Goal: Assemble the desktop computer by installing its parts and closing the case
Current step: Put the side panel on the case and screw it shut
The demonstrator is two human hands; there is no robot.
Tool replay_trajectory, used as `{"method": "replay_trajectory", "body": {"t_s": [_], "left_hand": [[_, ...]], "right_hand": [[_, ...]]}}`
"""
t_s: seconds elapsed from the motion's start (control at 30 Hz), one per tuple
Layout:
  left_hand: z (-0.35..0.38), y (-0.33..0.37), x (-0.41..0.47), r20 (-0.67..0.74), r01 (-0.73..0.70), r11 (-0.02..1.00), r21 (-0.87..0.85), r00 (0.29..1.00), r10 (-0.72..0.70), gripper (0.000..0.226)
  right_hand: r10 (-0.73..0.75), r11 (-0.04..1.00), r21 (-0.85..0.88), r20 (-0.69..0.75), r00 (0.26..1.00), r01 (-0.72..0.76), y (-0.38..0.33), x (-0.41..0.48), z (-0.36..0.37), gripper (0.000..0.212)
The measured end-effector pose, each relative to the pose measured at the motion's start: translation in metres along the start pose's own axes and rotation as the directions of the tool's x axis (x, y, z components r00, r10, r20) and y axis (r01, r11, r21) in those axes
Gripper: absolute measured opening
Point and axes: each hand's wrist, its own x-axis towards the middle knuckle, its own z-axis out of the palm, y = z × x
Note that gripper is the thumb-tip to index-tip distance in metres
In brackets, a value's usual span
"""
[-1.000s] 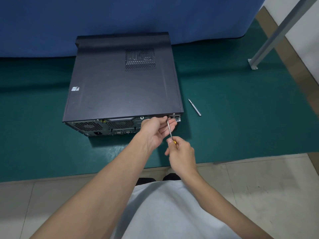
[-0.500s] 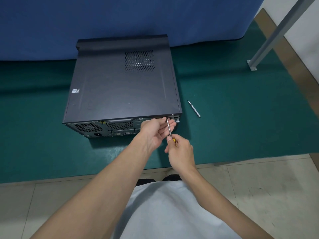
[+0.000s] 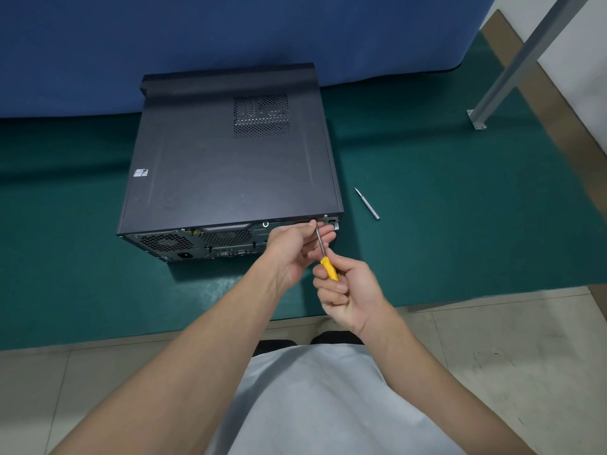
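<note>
A black desktop computer case (image 3: 226, 178) lies flat on a green mat (image 3: 443, 224), its side panel on and its rear ports facing me. My right hand (image 3: 348, 293) grips the yellow handle of a screwdriver (image 3: 323, 254), whose metal shaft points up to the rear edge near the case's right corner. My left hand (image 3: 297, 247) is at that same rear edge, fingers pinching around the shaft's tip; whatever is at the tip is hidden by them.
A loose metal screwdriver bit (image 3: 368, 204) lies on the mat right of the case. A blue cloth (image 3: 230, 37) hangs behind. A grey metal leg (image 3: 512, 70) stands at the far right. Tiled floor (image 3: 509, 349) runs along the mat's near edge.
My right hand has shifted on the screwdriver, so more of its yellow handle shows. My left hand stays at the rear edge. The case has not moved.
</note>
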Motion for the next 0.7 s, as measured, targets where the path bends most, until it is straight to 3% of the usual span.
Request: {"method": "replay_trajectory", "body": {"t_s": [0.07,0.13,0.2,0.27,0.33,0.37,0.43,0.5,0.53,0.6,0.7], "left_hand": [[0.002,0.001,0.000,-0.005,-0.003,0.999,-0.040,1.000,0.003,0.009],[0.004,0.000,0.000,-0.049,-0.019,0.999,-0.050,0.999,0.016,0.007],[0.005,0.000,0.002,-0.097,-0.046,0.998,-0.046,0.994,0.041,0.006],[0.006,-0.001,0.003,-0.120,-0.075,0.997,-0.025,0.990,0.072,0.006],[0.006,-0.004,0.003,-0.122,-0.092,0.996,-0.019,0.988,0.089,0.007],[0.006,-0.005,0.003,-0.114,-0.093,0.996,-0.017,0.989,0.090,0.008],[0.003,-0.006,0.002,-0.070,-0.076,0.997,0.000,0.995,0.076,0.008],[0.001,-0.005,0.002,-0.019,-0.056,0.998,-0.015,0.998,0.055,0.012],[0.000,-0.004,0.003,-0.009,-0.050,0.998,-0.031,0.999,0.050,0.013],[0.001,-0.003,0.004,-0.027,-0.061,0.997,-0.039,0.998,0.060,0.011],[0.005,-0.004,0.005,-0.077,-0.094,0.995,-0.021,0.993,0.092,0.006]], "right_hand": [[0.055,0.992,0.114,0.024,0.998,-0.058,0.002,0.000,0.002,0.026],[0.017,0.995,0.095,-0.040,0.999,-0.014,0.009,0.000,0.007,0.022],[-0.134,0.981,-0.165,-0.179,0.975,0.104,0.016,0.000,0.010,0.020],[-0.363,0.828,-0.534,-0.281,0.888,0.169,0.021,0.001,0.010,0.019],[-0.483,0.729,-0.658,-0.297,0.824,0.190,0.022,0.002,0.010,0.019],[-0.463,0.773,-0.599,-0.304,0.833,0.211,0.020,0.003,0.009,0.022],[-0.267,0.945,-0.263,-0.278,0.923,0.194,0.016,0.003,0.012,0.026],[-0.077,0.996,0.037,-0.196,0.978,0.086,0.016,0.004,0.013,0.026],[-0.045,0.994,0.094,-0.178,0.983,0.062,0.017,0.005,0.013,0.026],[-0.065,0.994,0.078,-0.203,0.977,0.082,0.019,0.005,0.013,0.026],[-0.298,0.922,-0.346,-0.352,0.887,0.172,0.022,-0.001,0.011,0.028]]}}
